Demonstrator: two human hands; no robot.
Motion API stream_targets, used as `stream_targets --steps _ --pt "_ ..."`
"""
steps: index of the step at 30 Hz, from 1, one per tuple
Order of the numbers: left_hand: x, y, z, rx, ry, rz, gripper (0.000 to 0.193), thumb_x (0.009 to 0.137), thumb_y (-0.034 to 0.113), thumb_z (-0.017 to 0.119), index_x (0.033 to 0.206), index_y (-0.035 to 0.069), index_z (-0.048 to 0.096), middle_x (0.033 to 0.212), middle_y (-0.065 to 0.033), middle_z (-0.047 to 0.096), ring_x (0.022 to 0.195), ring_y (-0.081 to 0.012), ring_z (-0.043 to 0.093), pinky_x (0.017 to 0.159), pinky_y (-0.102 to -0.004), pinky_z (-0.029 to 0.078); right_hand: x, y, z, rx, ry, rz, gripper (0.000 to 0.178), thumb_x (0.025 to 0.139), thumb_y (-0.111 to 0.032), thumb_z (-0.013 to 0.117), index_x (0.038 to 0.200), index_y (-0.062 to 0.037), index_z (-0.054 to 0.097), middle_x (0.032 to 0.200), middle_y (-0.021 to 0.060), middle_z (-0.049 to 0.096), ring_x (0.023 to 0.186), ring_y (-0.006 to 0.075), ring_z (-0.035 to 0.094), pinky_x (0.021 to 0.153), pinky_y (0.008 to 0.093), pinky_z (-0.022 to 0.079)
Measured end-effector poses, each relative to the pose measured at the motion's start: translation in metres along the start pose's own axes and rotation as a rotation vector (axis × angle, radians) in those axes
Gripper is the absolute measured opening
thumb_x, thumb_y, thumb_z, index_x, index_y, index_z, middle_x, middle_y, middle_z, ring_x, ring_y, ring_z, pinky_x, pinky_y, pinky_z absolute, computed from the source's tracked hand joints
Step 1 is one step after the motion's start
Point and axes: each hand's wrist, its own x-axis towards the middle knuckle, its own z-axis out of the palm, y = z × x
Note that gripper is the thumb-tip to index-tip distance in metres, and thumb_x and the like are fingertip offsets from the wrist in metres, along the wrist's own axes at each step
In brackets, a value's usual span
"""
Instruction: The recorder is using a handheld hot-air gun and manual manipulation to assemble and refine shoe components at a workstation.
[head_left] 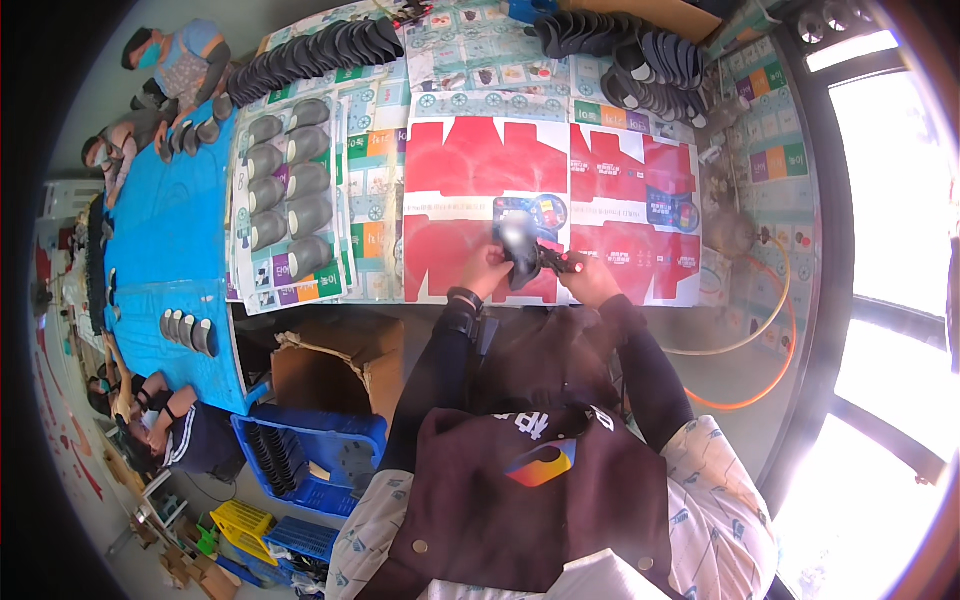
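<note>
Left hand has fingers closed around a dark curved shell, gripping its left side. Right hand grips a small black-and-red tool, its front end up against the shell's right side; can't tell if it's actually touching. Shell is held up over the red sheet on the bench, near the front edge, straight ahead of the person.

Step in hand, my read: working one shell along its edge with the tool. Exact operation unclear, tool tip too small to make out. There's a bright patch on the shell's upper face, could be glare.

Next move calls for a firm left grip, with the shell turned to bring fresh edge to the tool, right hand light. Main risk is the tip slipping toward the left fingers.

Around it: shells in two columns to the left, a nested row at far left, more nested shells at far right.
</note>
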Motion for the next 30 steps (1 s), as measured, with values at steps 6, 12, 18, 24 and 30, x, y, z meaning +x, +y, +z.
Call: stream_targets --steps 6,12,18,24,30 --pt "0.001 -0.01 0.001 0.022 0.031 0.047 0.046 0.09 0.023 0.079 0.123 -0.002 0.061 0.106 -0.0093 0.071 0.094 -0.0169 0.069 0.081 -0.0306 0.057 0.003 0.0 -0.001 0.022 0.007 0.107 0.029 0.087 -0.027 0.065 0.103 -0.0033 0.067 0.093 0.0318 0.067 0.095 0.0505 0.064 0.079 0.0566 0.052" --pt "0.009 -0.033 0.005 -0.164 0.039 -0.076 0.037 0.098 0.019 0.069 0.127 -0.002 0.058 0.108 -0.0109 0.07 0.091 -0.018 0.07 0.077 -0.0318 0.059 -0.013 -0.007 -0.003 0.005 -0.065 -0.016 0.025 0.087 -0.023 0.066 0.101 -0.0023 0.066 0.092 0.0301 0.067 0.093 0.0499 0.064 0.077 0.0542 0.051" --pt "0.015 -0.044 0.006 -0.222 0.001 -0.142 0.034 0.102 0.019 0.064 0.129 -0.001 0.055 0.109 -0.0097 0.067 0.092 -0.0183 0.069 0.077 -0.0324 0.06 -0.014 -0.014 -0.002 0.078 -0.1 0.005 0.03 0.088 -0.027 0.068 0.104 -0.0026 0.068 0.091 0.0278 0.068 0.093 0.0491 0.064 0.076 0.0511 0.051" --pt "0.007 -0.036 0.006 -0.287 0.03 -0.157 0.037 0.1 0.02 0.066 0.127 -0.004 0.058 0.115 -0.0139 0.07 0.098 -0.0198 0.07 0.082 -0.0328 0.058 -0.015 0.004 -0.002 0.134 -0.043 0.076 0.032 0.088 -0.029 0.07 0.104 -0.0018 0.068 0.092 0.0265 0.07 0.093 0.0469 0.067 0.077 0.0505 0.052" --pt "0.001 -0.024 0.006 -0.323 0.029 -0.16 0.036 0.1 0.017 0.066 0.127 -0.005 0.057 0.115 -0.0138 0.069 0.099 -0.0191 0.069 0.082 -0.032 0.059 -0.024 0.009 0.007 0.094 -0.207 -0.001 0.032 0.084 -0.025 0.071 0.106 -0.0017 0.069 0.096 0.0276 0.07 0.095 0.0472 0.067 0.08 0.0502 0.053"
